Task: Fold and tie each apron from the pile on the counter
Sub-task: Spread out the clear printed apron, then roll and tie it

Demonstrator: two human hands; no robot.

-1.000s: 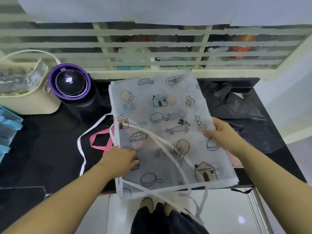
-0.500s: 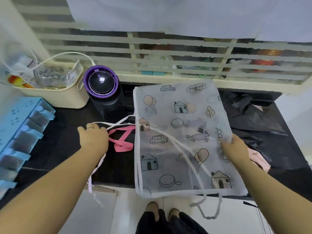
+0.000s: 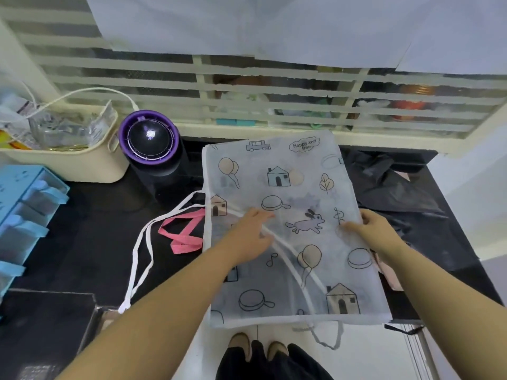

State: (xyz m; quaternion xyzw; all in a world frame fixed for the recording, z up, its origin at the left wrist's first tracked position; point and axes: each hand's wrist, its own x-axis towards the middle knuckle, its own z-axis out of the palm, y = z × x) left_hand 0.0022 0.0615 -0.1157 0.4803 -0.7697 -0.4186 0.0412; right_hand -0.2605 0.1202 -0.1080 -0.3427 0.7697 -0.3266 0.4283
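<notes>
A translucent white apron (image 3: 277, 187) printed with houses, balloons and a rabbit lies folded flat on the black counter (image 3: 90, 242), its near edge hanging over the front. My left hand (image 3: 251, 237) rests on its middle with fingers spread over a white strap (image 3: 290, 253) that crosses the fabric. My right hand (image 3: 369, 231) grips the apron's right edge. Another white strap (image 3: 138, 250) loops across the counter to the left. A pink strap (image 3: 183, 234) sticks out from under the apron's left side.
A purple-rimmed black appliance (image 3: 149, 141) stands behind the straps. A cream basket (image 3: 68, 160) of packets sits at the far left, a blue drawer unit (image 3: 24, 204) below it. A black plastic bag (image 3: 389, 193) lies to the right. Behind runs a slatted window.
My left hand left the white strap on the counter at the left and came back onto the middle of the apron. My right hand stayed at the right edge.
</notes>
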